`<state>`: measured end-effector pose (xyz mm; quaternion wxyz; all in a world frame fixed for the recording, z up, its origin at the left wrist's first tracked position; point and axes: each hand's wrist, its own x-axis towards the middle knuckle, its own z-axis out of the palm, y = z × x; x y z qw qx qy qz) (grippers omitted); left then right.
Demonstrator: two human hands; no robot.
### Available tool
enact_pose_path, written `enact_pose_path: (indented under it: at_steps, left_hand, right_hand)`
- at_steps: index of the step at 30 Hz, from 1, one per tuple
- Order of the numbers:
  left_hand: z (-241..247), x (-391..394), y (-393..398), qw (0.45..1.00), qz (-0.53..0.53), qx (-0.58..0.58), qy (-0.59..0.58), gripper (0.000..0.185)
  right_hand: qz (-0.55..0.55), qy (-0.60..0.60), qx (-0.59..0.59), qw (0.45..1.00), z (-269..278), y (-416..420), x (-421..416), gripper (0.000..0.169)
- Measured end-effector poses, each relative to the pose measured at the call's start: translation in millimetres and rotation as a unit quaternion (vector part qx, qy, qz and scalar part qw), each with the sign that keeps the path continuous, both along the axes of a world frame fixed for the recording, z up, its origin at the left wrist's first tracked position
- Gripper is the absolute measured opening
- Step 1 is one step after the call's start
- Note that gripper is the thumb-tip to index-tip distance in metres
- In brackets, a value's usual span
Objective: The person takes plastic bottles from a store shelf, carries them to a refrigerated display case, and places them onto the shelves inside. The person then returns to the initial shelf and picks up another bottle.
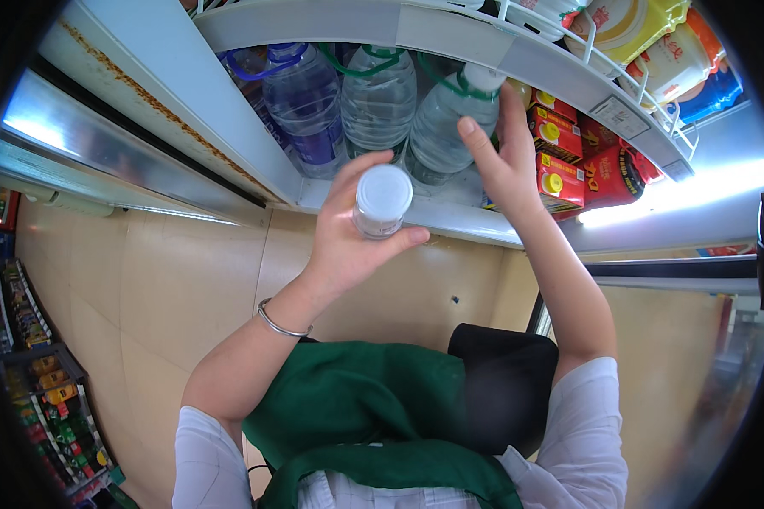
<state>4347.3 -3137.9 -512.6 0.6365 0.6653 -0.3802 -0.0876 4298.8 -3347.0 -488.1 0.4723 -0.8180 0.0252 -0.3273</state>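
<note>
My left hand point(344, 238) is wrapped around a small clear bottle point(379, 224) with a white cap, seen almost from above, in front of the cooler's bottom shelf. My right hand point(506, 159) reaches onto that shelf, at the right side of a large clear water bottle point(442, 121) with a white cap and green carrying handle. Its thumb overlaps the bottle's body; whether it grips is unclear. This bottle leans. To its left are another large bottle with a green handle point(379, 95) and one with a purple handle and label point(302, 108).
Red drink cartons with yellow caps point(557, 130) stand right of the large bottles. Above hangs a curved wire shelf with a white front edge point(356, 24), holding packaged cups point(668, 57). The cooler's rusty-edged side frame point(159, 105) is at left. A crate of drinks point(63, 413) sits lower left.
</note>
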Motion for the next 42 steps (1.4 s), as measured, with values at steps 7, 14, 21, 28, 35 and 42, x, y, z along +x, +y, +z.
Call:
enact_pose_path:
  at_steps: [7, 14, 21, 28, 35, 42]
  left_hand:
    - [25.5, 9.4, -26.2, 0.995, -0.035, -0.042, -0.087, 0.06]
    - [36.9, 2.5, -28.1, 0.989, -0.104, -0.026, -0.104, 0.059]
    - [31.9, -2.7, -28.2, 0.986, -0.059, -0.041, -0.152, 0.058]
    - [25.9, -6.9, -23.5, 0.985, -0.072, -0.066, -0.142, 0.061]
    - [29.8, -0.2, -17.2, 0.988, -0.091, -0.058, -0.114, 0.055]
    - [28.7, 0.1, -15.1, 0.989, -0.101, -0.039, -0.105, 0.054]
  right_hand:
    - [0.032, 0.005, 0.012, 0.999, 1.6, 17.3, -25.8, 0.048]
    - [-0.004, -0.011, -0.076, 0.997, 5.7, 25.3, -31.9, 0.047]
    - [0.031, 0.077, 0.172, 0.982, 21.5, 12.1, -15.8, 0.039]
    - [-0.018, 0.074, 0.345, 0.936, 17.1, -20.9, 60.1, 0.043]
    - [-0.098, -0.003, 0.22, 0.971, 7.9, -62.2, 124.0, 0.041]
    - [-0.243, 0.045, -0.018, 0.969, -20.2, -150.7, 201.0, 0.042]
